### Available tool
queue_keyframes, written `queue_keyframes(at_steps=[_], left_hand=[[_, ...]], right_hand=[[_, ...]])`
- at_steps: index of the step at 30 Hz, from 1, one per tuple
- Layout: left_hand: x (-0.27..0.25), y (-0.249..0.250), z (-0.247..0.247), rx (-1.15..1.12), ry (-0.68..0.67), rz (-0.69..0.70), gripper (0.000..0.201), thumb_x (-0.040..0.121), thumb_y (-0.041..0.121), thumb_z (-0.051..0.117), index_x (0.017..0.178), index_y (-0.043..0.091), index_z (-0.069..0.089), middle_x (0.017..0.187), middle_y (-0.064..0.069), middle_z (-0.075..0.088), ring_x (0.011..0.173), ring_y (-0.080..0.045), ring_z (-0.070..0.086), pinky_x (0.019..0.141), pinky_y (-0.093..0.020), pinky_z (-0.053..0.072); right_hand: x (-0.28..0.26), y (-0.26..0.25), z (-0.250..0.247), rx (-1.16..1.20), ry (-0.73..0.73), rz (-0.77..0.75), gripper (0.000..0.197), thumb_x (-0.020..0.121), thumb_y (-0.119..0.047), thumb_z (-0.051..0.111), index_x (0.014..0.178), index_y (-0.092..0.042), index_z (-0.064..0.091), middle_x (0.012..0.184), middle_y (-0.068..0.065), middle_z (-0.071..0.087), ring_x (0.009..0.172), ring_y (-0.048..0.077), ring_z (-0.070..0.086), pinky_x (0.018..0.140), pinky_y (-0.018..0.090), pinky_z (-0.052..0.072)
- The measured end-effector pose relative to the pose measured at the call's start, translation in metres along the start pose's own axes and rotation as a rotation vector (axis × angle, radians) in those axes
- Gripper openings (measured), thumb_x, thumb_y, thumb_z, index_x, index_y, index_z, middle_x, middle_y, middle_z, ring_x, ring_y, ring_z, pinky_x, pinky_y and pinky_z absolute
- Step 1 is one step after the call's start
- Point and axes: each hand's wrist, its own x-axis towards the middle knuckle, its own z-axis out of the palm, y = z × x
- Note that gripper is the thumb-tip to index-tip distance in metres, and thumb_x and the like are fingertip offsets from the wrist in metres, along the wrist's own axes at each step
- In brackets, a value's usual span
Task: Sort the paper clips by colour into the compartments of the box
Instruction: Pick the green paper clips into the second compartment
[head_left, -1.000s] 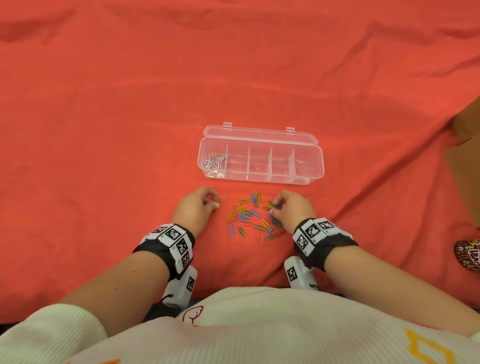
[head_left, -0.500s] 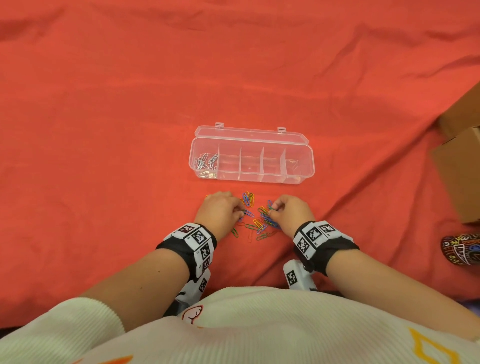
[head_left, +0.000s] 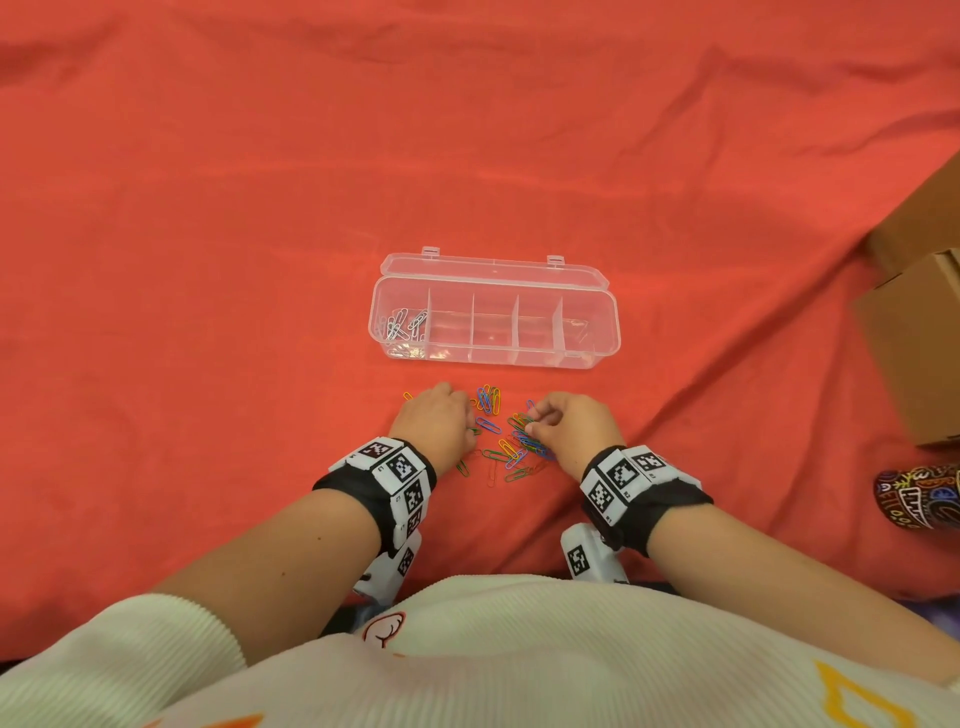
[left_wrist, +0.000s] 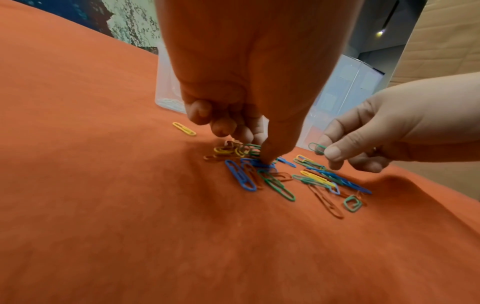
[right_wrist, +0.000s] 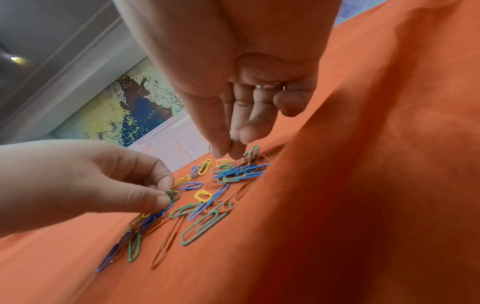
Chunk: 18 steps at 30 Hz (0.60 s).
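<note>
A clear plastic box (head_left: 597, 312) with several compartments lies open on the red cloth. Its leftmost compartment holds silver paper clips (head_left: 402, 327). In front of it lies a loose pile of blue, green, yellow and orange paper clips (head_left: 506, 449). My left hand (head_left: 470, 423) is at the pile's left side, fingers curled, and its thumb and forefinger (left_wrist: 263, 156) pinch a green clip (right_wrist: 172, 195) down among the others. At the pile's right side, my right hand (head_left: 530, 418) pinches another green clip (left_wrist: 317, 147) just above the pile, between thumb and forefinger (right_wrist: 228, 152).
One yellow clip (left_wrist: 184, 129) lies apart, left of the pile. Brown cardboard boxes (head_left: 919, 338) stand at the right edge, with a dark patterned object (head_left: 919, 499) in front of them. The red cloth (head_left: 260, 260) is wrinkled, with a fold beside the right hand.
My left hand has moved right, from the pile's left edge into the clips. The right hand has stayed at the pile's right side. The head view has shifted slightly.
</note>
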Motion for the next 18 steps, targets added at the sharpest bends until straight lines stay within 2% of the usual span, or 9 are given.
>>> queue_keyframes(at_steps=[1,3,5,7,10,12,13,16,18], left_hand=[[-0.001,-0.001,0.0,-0.001,-0.005,0.005,0.014,0.08,0.02,0.058,0.092,0.015,0.059,0.105,-0.009,0.055,0.1,-0.03,0.055,0.086,-0.04,0.042],[-0.002,-0.004,0.0,-0.008,-0.004,0.022,0.012,0.079,0.021,0.058,0.09,0.016,0.059,0.103,-0.008,0.055,0.099,-0.029,0.056,0.086,-0.04,0.044],[-0.005,-0.008,0.0,-0.053,0.016,0.024,0.011,0.078,0.023,0.06,0.087,0.017,0.06,0.099,-0.007,0.055,0.095,-0.027,0.056,0.084,-0.039,0.044],[-0.009,-0.011,0.0,-0.134,0.059,0.018,0.009,0.076,0.021,0.062,0.084,0.017,0.061,0.094,-0.005,0.055,0.088,-0.024,0.056,0.081,-0.036,0.044],[-0.013,-0.019,-0.002,-0.334,0.106,0.012,0.007,0.074,0.016,0.063,0.078,0.021,0.059,0.081,0.003,0.058,0.075,-0.015,0.057,0.072,-0.029,0.045],[-0.015,-0.024,-0.003,-0.462,0.1,0.008,0.012,0.075,0.013,0.064,0.077,0.023,0.059,0.069,0.009,0.057,0.059,0.0,0.053,0.061,-0.015,0.042],[-0.016,-0.026,-0.004,-0.51,0.097,0.005,0.013,0.075,0.012,0.065,0.08,0.023,0.061,0.065,0.012,0.055,0.054,0.003,0.051,0.055,-0.008,0.038],[-0.018,-0.03,-0.007,-0.628,0.104,-0.006,0.02,0.079,0.012,0.065,0.096,0.021,0.067,0.063,0.012,0.054,0.049,0.006,0.047,0.054,-0.004,0.038],[-0.018,-0.034,-0.011,-0.671,0.106,-0.015,0.023,0.081,0.011,0.064,0.102,0.019,0.068,0.064,0.011,0.055,0.048,0.006,0.047,0.053,-0.001,0.037]], right_hand=[[0.001,-0.003,0.001,-0.009,-0.007,-0.01,0.01,0.081,-0.017,0.066,0.091,-0.014,0.068,0.063,-0.011,0.052,0.06,0.008,0.05,0.048,0.005,0.032],[0.002,-0.009,0.004,-0.063,-0.026,-0.007,0.009,0.081,-0.02,0.066,0.089,-0.017,0.067,0.062,-0.012,0.051,0.067,0.012,0.052,0.056,0.017,0.039],[0.005,-0.012,0.008,-0.142,-0.047,0.0,0.01,0.079,-0.022,0.066,0.089,-0.021,0.063,0.07,-0.008,0.054,0.075,0.018,0.057,0.068,0.028,0.045],[0.006,-0.013,0.01,-0.21,-0.066,-0.004,0.012,0.078,-0.023,0.067,0.086,-0.023,0.059,0.078,-0.005,0.056,0.085,0.024,0.061,0.075,0.034,0.047],[0.005,-0.016,0.009,-0.268,-0.09,-0.038,0.012,0.078,-0.021,0.064,0.079,-0.025,0.052,0.083,-0.002,0.055,0.091,0.026,0.061,0.076,0.033,0.045],[0.003,-0.019,0.008,-0.297,-0.089,-0.047,0.01,0.077,-0.02,0.063,0.078,-0.023,0.053,0.091,0.002,0.06,0.092,0.026,0.06,0.079,0.034,0.045],[0.002,-0.019,0.007,-0.308,-0.086,-0.052,0.008,0.076,-0.02,0.062,0.08,-0.021,0.056,0.094,0.003,0.061,0.092,0.026,0.061,0.079,0.034,0.045],[0.002,-0.019,0.006,-0.285,-0.088,-0.057,0.005,0.074,-0.02,0.061,0.076,-0.021,0.057,0.084,0.001,0.059,0.087,0.026,0.061,0.077,0.032,0.045],[0.002,-0.017,0.004,-0.23,-0.088,-0.051,0.007,0.074,-0.02,0.061,0.071,-0.022,0.054,0.076,-0.002,0.058,0.08,0.025,0.06,0.075,0.033,0.047]])
